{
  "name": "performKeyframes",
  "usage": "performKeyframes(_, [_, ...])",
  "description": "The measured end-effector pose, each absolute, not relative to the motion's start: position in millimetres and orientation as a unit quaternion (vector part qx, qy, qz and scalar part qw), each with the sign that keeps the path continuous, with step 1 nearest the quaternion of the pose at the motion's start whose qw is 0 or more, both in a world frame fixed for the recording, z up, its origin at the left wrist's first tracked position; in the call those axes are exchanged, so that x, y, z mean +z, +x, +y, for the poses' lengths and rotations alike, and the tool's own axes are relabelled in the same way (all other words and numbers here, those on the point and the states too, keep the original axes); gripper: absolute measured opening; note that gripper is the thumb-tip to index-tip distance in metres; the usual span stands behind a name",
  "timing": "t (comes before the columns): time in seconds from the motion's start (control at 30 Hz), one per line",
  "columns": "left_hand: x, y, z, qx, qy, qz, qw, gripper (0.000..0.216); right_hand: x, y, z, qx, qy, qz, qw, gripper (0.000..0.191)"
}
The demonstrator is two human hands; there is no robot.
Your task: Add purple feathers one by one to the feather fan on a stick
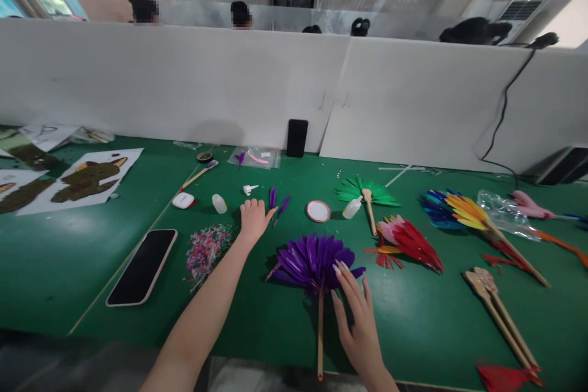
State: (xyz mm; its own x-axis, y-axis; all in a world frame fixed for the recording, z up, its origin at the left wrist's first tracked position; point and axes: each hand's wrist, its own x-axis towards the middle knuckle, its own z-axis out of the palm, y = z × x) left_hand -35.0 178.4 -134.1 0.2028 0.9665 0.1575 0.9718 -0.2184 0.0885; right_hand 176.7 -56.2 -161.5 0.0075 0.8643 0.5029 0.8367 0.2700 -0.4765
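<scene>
A fan of purple feathers [316, 263] on a wooden stick handle [320, 337] lies in front of me. My right hand [361, 318] is open over the fan's right side, its fingers stretched out and the tips at the feathers. Farther forward, my left hand [254, 220] is palm down above the table, thumb out to the side and fingers bent forward; nothing shows in it. Its thumb points at two loose purple feathers [282, 208]. Near it are a small white bottle [219, 203], a white nozzle cap [250, 189] and a pile of colourful shreds [209, 251].
A phone [143, 267] lies left on the green table [413, 337]. Right of the fan are a round white lid [318, 211], another bottle [353, 207], a green fan [386, 195], red feathers [416, 248] and wooden handles [500, 315]. A white partition [184, 86] stands behind.
</scene>
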Motion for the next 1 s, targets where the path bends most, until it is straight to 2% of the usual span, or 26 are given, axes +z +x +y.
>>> performKeyframes(0.13, [-132.2,-32.1,174.7,-0.050,-0.798,-0.600,0.020,0.031,-161.4,176.2,-53.6,0.011,-0.600,-0.705,0.379,0.053])
performKeyframes(0.4, [-130.9,-10.9,162.7,-0.032,-0.804,-0.593,0.013,0.034,-159.1,177.0,-53.8,0.005,-0.596,-0.685,0.418,0.050])
performKeyframes(0.57, [-125.4,-11.2,165.9,-0.041,-0.814,-0.578,-0.032,0.034,-157.0,182.7,-57.6,0.024,-0.601,-0.651,0.463,0.044])
performKeyframes(0.7, [-93.4,-14.2,158.6,-0.059,-0.825,-0.554,-0.094,0.027,-148.1,188.6,-58.6,0.062,-0.609,-0.605,0.509,0.033])
performKeyframes(0.73, [-81.3,-14.0,152.5,-0.068,-0.830,-0.542,-0.114,0.025,-143.5,189.8,-57.5,0.085,-0.615,-0.585,0.523,0.030])
performKeyframes(0.83, [-42.9,-9.7,123.0,-0.084,-0.855,-0.471,-0.201,0.041,-121.4,191.8,-48.2,0.227,-0.613,-0.518,0.552,0.026])
performKeyframes(0.93, [-11.9,0.0,87.9,-0.088,-0.869,-0.382,-0.303,0.041,-89.5,191.0,-31.1,0.386,-0.545,-0.447,0.595,0.040])
performKeyframes(1.0, [1.5,7.9,69.8,-0.094,-0.844,-0.268,-0.455,0.041,-67.9,188.9,-20.1,0.487,-0.458,-0.439,0.600,0.055])
